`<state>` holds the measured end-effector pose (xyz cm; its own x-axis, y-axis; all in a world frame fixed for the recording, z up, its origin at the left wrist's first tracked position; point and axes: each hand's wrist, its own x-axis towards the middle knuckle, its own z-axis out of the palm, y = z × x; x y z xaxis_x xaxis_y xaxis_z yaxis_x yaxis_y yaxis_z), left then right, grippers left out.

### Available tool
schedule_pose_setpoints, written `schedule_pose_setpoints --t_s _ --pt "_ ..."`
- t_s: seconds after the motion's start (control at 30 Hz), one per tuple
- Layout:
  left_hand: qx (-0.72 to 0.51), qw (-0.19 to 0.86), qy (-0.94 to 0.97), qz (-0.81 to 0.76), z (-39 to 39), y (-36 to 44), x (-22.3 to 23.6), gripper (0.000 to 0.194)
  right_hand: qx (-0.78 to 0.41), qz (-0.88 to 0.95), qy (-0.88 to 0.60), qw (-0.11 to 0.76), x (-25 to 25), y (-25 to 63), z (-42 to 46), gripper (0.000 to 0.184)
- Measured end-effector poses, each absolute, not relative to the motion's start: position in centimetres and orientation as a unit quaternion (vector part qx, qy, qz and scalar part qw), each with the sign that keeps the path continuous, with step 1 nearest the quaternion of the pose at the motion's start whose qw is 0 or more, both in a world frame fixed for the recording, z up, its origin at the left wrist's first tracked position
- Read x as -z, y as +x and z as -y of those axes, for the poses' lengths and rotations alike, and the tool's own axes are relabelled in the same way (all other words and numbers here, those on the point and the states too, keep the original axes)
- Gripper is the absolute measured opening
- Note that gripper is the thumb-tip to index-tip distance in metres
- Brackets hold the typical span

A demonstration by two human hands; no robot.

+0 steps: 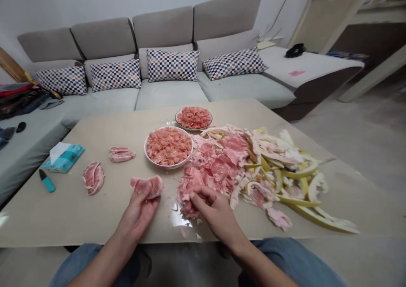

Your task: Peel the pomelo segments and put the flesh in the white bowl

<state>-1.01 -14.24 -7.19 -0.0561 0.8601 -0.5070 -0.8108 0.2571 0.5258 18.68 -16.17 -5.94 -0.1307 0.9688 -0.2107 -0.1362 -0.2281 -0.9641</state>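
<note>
My left hand [141, 213] is closed around a pink pomelo segment [155, 186], its thumb pressed across the front. Over the near edge of a heap of peeled pink membranes [218, 164], my right hand [211, 208] has its thumb and fingers pinched together. Whatever lies between those fingertips blends with the heap. Just beyond the left hand stands a white bowl [169, 166] full of peeled pomelo flesh [169, 145]. Two more portions of pomelo, one segment [94, 177] and a smaller piece [121, 154], lie on the table to the left.
Behind the bowl is a dark-rimmed plate [194, 128] piled with flesh. Thick yellow-green pomelo rinds [301, 172] spread over the table's right side. A tissue pack [65, 158] and a teal-handled knife [47, 182] lie at far left. A grey sofa [171, 94] stands behind the table.
</note>
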Motion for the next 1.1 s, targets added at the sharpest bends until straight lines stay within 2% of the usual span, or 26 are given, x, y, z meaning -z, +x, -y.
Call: schedule_pose_setpoints --t_s 0.1,0.23,0.37,0.47,0.57,0.77,0.9,1.0,1.1 --pt "-0.626 0.676 0.001 -0.389 13.5 -1.9 7.1 0.024 -0.552 0.475 -0.503 0.466 5.5 19.9 15.9 0.031" --pt "-0.609 0.7 0.007 -0.373 13.3 -2.2 7.2 0.024 -0.395 0.597 -0.541 0.442 5.9 21.2 15.4 0.019" --pt "-0.588 0.736 0.02 -0.336 13.8 -1.7 7.2 0.024 -0.265 0.703 -0.528 0.397 7.4 21.4 15.1 0.023" --pt "-0.569 0.75 0.025 -0.335 14.0 -1.3 7.1 0.026 -0.226 0.732 -0.528 0.367 8.1 21.0 15.2 0.022" --pt "-0.562 0.744 0.035 -0.36 14.3 -0.7 7.0 0.024 -0.255 0.731 -0.52 0.361 8.0 19.9 15.5 0.018" --pt "-0.555 0.741 0.078 -0.37 15.7 1.1 7.9 0.012 -0.462 0.638 -0.486 0.378 7.2 16.7 16.4 0.014" --pt "-0.524 0.767 0.123 -0.349 16.6 1.9 8.3 0.022 -0.541 0.561 -0.484 0.397 7.2 15.8 16.3 0.017" --pt "-0.524 0.767 0.125 -0.349 16.9 2.3 8.3 0.017 -0.597 0.511 -0.475 0.395 7.2 15.6 16.3 0.025" --pt "-0.51 0.777 0.104 -0.353 17.0 2.4 8.1 0.018 -0.607 0.488 -0.476 0.409 7.3 15.3 16.7 0.024"
